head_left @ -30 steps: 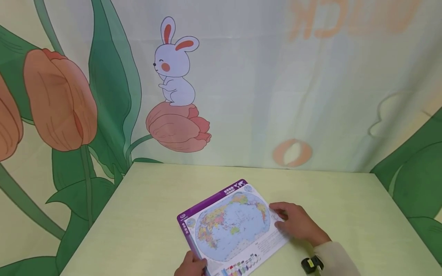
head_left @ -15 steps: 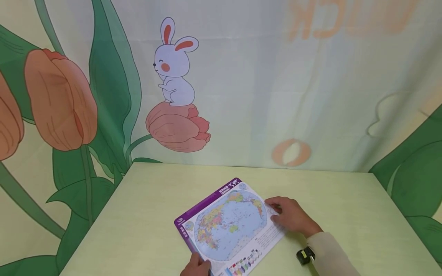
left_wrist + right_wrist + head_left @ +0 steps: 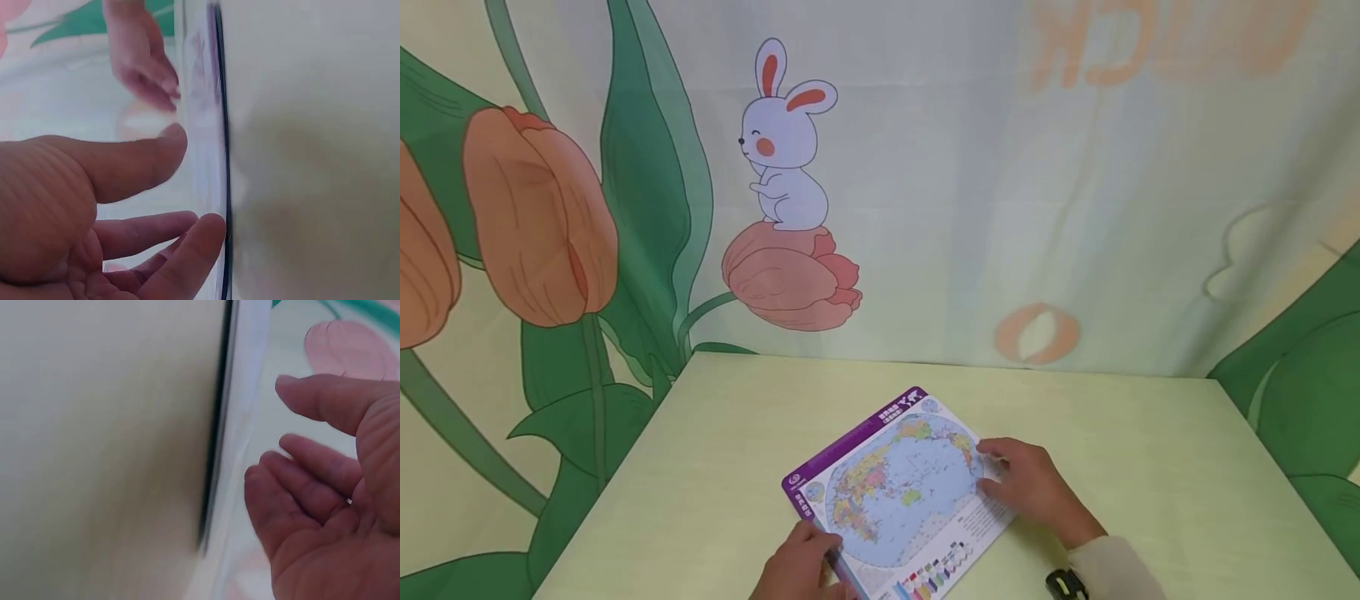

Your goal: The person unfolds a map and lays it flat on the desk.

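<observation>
A flat world map board (image 3: 917, 475) with a purple top border lies slanted on the table, its lower end cut off by the head view. My left hand (image 3: 797, 562) is at its left edge. In the left wrist view the thumb stands off from the board, and a bent fingertip (image 3: 212, 228) appears to touch its thin dark edge. My right hand (image 3: 1033, 487) is at the right edge, with thumb and index fingertips over the map's face. The right wrist view shows that hand's fingers spread and loosely bent, with space between thumb and fingers.
The pale yellow table (image 3: 1150, 450) extends around the board. Behind its far edge hangs a printed curtain (image 3: 925, 208) with a rabbit and tulips. A black device (image 3: 1066, 585) is on my right wrist, beside a light sleeve (image 3: 1116, 567).
My left hand has loosened from the board's lower left edge and shifted up along it. The board slid slightly left, then stayed nearly still. My right hand stayed by its right edge.
</observation>
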`<state>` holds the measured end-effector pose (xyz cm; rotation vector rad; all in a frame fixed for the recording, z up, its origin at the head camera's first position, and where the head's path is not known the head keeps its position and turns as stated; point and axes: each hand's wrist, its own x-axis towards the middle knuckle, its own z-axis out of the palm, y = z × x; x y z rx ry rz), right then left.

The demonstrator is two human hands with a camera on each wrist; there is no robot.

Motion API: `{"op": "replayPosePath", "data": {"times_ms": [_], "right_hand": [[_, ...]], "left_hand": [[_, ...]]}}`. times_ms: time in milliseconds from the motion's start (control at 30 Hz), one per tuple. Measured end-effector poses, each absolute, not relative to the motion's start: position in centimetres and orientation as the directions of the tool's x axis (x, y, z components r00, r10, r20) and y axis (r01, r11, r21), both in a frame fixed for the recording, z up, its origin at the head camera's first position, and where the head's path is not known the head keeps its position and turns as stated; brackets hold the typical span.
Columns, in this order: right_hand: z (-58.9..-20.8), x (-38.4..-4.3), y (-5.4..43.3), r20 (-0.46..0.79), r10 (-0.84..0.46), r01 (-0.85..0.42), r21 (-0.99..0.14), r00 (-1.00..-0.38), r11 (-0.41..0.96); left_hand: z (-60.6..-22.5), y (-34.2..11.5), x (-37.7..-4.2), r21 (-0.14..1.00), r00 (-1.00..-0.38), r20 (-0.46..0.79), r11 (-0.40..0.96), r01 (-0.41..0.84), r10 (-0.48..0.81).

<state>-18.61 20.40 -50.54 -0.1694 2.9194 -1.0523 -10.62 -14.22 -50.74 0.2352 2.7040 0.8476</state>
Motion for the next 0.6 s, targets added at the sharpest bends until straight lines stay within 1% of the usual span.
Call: {"op": "replayPosePath", "data": {"times_ms": [100,200,300,433,600], "right_hand": [[-50.0,-17.1,19.2,0.012,-0.099,-0.084,-0.629,-0.995,0.773],[-49.3,-15.3,17.7,0.015,-0.080,-0.072,-0.624,-0.997,0.778],[-48.6,-13.5,16.2,0.007,-0.068,-0.057,-0.632,-0.998,0.773],[-48.1,-11.5,14.2,-0.077,-0.080,-0.009,-0.664,-0.994,0.747],[-48.4,-9.7,12.3,-0.196,-0.165,0.019,-0.695,-0.967,0.719]], "left_hand": [[-49.5,-15.0,-11.4,0.563,-0.961,-0.194,0.825,0.057,0.199],[-48.7,-15.8,-12.4,0.562,-0.970,-0.187,0.827,0.023,0.154],[-48.3,-16.6,-13.5,0.590,-0.974,-0.176,0.807,0.011,0.142],[-48.4,-17.8,-14.9,0.583,-0.982,-0.099,0.809,0.072,0.158],[-48.7,-18.7,-16.5,0.558,-0.987,-0.083,0.827,0.071,0.141]]}}
